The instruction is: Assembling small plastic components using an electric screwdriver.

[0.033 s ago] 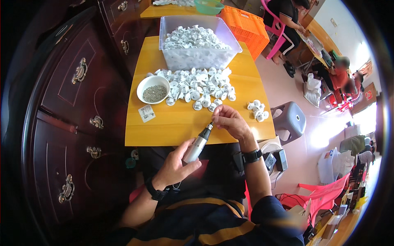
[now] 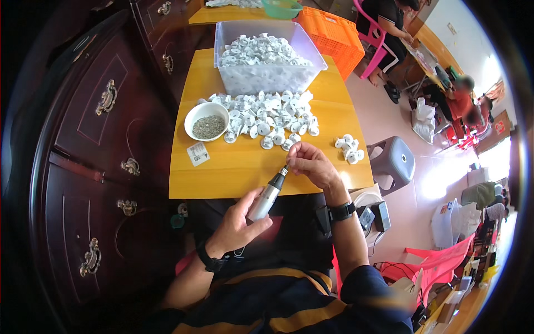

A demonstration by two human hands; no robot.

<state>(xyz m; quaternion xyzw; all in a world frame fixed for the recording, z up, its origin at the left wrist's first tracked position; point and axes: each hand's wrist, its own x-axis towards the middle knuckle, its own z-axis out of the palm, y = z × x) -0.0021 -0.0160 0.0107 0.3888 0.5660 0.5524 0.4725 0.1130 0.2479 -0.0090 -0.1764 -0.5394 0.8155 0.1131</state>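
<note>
My left hand is wrapped round a silver, black-nosed electric screwdriver, tilted up toward the table's near edge. At its tip, my right hand is closed in a pinch; whatever small thing the fingers hold is hidden. Beyond the hands lies a heap of white plastic parts with round faces. A white bowl of small grey metal pieces, seemingly screws, stands left of the heap. Several more white parts sit apart at the table's right edge.
A clear plastic bin full of white parts stands at the back of the yellow table. A printed card lies below the bowl. Right of the table are a grey stool and an orange crate. Dark cabinets line the left.
</note>
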